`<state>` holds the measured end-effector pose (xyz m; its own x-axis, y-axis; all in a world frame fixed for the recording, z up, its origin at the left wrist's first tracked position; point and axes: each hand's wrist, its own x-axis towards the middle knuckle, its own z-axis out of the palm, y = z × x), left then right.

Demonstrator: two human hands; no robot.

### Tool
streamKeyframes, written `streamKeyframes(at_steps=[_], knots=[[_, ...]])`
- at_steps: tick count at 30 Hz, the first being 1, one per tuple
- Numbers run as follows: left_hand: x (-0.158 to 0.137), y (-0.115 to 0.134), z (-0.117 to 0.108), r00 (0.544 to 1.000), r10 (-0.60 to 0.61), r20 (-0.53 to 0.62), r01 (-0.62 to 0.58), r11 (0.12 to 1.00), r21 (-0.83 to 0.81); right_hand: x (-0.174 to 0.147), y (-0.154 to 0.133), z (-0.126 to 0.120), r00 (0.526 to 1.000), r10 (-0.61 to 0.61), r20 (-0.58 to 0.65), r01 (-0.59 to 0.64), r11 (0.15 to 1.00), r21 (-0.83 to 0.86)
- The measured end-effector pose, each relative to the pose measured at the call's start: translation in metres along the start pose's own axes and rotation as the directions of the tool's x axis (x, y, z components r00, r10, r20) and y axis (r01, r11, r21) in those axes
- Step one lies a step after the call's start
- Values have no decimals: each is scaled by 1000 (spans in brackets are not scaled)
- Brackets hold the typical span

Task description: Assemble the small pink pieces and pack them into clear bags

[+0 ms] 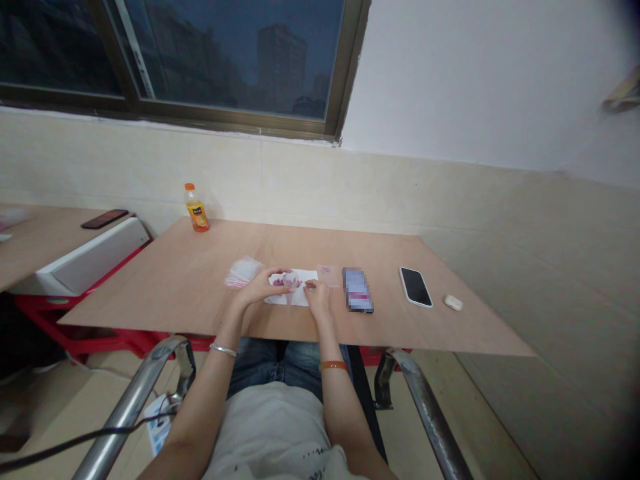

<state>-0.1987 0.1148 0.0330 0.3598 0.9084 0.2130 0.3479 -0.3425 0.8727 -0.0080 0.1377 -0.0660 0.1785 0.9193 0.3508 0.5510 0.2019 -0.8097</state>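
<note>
My left hand [261, 287] curves over a white sheet [301, 299], its thumb and fingers closed on a small clear, pinkish piece that looks like a plastic bag [291, 278]. Small dark pink bits show at that piece, too small to name. At the sheet's right side, the fingertips of my right hand [317, 293] are pinched together; what they hold, if anything, is too small to make out. Left of my left hand lies a pile of clear plastic bags [245, 271] with pink edges. A pinkish see-through packet [327, 275] rests just beyond my right hand.
On the wooden table [380, 250], a lit phone [357, 291], a white-edged phone [416, 287] and a small white case [453, 303] lie to the right. An orange drink bottle [197, 209] stands at the back left. Metal armrests [425, 400] flank me.
</note>
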Motion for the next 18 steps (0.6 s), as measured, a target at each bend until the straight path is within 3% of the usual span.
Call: streamKeyframes(at_steps=[4, 7, 12, 18], knots=[[0, 2, 0, 1000, 4, 8, -4, 1000, -10, -2, -4, -2, 999, 29, -25, -27, 997, 68], [-1, 5, 0, 1000, -2, 5, 2, 1000, -2, 0, -17, -7, 995, 41, -88, -21, 977, 213], [-1, 9, 2, 999, -14, 37, 14, 1000, -8, 5, -61, -26, 974, 71, -213, 10, 934, 357], [-1, 13, 3, 998, 15, 55, -14, 1000, -8, -1, -105, -40, 981, 20, -195, 65, 906, 418]])
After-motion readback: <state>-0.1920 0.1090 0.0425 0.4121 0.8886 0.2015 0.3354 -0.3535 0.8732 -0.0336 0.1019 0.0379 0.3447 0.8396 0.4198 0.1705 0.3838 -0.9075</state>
